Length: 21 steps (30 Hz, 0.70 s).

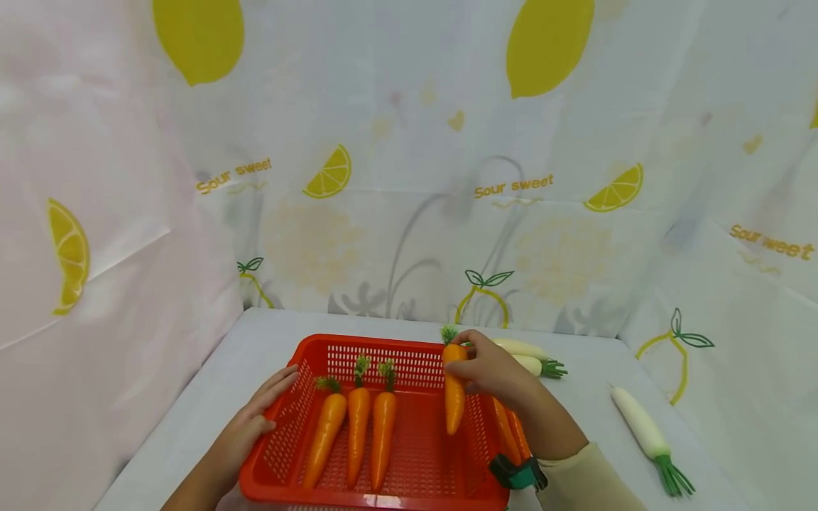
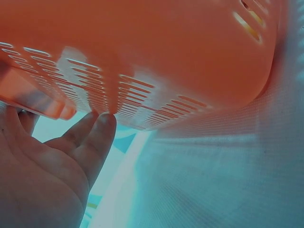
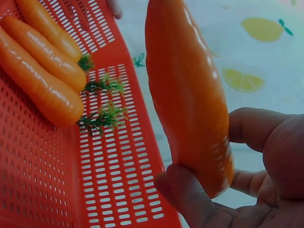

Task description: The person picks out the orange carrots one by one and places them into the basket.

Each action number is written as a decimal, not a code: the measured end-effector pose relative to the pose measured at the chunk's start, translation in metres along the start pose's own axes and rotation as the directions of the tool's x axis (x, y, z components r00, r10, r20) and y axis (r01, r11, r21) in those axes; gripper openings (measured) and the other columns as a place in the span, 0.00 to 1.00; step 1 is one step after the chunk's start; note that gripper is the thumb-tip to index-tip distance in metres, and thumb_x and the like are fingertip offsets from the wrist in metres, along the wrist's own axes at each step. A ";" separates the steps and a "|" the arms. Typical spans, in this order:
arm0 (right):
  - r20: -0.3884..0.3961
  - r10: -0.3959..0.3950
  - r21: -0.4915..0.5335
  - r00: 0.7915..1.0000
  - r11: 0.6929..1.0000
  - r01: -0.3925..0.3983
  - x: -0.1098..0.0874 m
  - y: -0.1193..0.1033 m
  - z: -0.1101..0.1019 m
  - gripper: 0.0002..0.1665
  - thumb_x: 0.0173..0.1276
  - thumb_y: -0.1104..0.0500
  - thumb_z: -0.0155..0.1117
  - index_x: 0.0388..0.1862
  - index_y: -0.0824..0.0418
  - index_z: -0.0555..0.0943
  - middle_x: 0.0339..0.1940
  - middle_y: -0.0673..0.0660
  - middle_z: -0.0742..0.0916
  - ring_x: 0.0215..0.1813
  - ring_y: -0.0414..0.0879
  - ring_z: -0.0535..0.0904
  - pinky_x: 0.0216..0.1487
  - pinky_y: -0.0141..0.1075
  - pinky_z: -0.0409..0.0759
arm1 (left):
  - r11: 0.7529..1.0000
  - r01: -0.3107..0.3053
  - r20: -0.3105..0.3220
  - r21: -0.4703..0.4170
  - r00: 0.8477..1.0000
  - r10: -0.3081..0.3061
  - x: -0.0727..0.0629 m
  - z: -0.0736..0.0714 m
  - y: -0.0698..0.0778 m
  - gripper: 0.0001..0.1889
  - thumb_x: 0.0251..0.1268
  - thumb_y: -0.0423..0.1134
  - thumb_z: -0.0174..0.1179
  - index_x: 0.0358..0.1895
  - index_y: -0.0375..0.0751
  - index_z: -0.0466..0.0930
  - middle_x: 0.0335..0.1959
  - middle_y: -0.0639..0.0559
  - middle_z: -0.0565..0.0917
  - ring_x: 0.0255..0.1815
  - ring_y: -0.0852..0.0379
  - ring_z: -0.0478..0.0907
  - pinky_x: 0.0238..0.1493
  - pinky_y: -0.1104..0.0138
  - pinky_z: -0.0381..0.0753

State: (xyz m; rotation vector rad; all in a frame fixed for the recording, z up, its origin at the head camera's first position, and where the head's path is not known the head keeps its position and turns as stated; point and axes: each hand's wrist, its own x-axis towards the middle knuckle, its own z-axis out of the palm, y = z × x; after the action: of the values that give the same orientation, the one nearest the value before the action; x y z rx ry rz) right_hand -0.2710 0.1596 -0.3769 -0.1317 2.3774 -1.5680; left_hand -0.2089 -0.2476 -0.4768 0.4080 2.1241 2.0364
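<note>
My right hand (image 1: 495,365) grips a carrot (image 1: 454,397) near its leafy top, holding it tip down over the right part of a red perforated basket (image 1: 377,501). The right wrist view shows thumb and fingers round the thick end of this carrot (image 3: 190,95). Three more carrots (image 1: 358,433) lie side by side in the left part of the basket. At the basket's left side, my left hand (image 1: 239,429) touches the rim with extended fingers. In the left wrist view, fingertips of that hand (image 2: 61,161) meet the slotted outer wall (image 2: 190,57).
Beyond the basket's right wall lie more carrots (image 1: 508,429), partly hidden by my right forearm. White radishes (image 1: 520,348) with green tops lie behind that arm. Another white radish (image 1: 641,422) lies at the far right. Lemon-print cloth (image 1: 409,234) surrounds the white table (image 1: 255,333).
</note>
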 end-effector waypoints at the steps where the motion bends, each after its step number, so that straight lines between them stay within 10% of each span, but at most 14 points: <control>1: 0.006 0.002 -0.003 1.000 1.000 -0.002 0.001 0.000 0.001 0.27 0.70 0.60 0.68 0.64 0.61 0.69 0.53 0.65 0.81 0.43 0.53 0.82 0.40 0.40 0.83 | 1.000 -0.006 0.000 0.013 1.000 0.006 0.000 0.000 0.000 0.41 0.65 0.24 0.37 0.84 0.46 0.55 0.88 0.53 0.41 0.71 0.80 0.59 0.58 0.63 0.83; 21: 0.060 0.047 -0.154 0.997 0.987 -0.037 0.027 0.003 0.031 0.23 0.63 0.63 0.69 0.57 0.63 0.75 0.45 0.63 0.82 0.37 0.54 0.82 0.35 0.44 0.86 | 0.996 -0.053 -0.009 0.064 0.999 0.054 0.001 0.001 -0.001 0.41 0.62 0.23 0.38 0.84 0.42 0.57 0.88 0.49 0.44 0.71 0.82 0.57 0.59 0.71 0.79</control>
State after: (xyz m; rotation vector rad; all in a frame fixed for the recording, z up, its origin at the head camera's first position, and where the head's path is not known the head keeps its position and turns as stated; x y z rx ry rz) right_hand -0.2875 0.1274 -0.3959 -0.1599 2.4326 -1.3425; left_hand -0.2093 -0.2462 -0.4783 0.4699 2.2126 2.0068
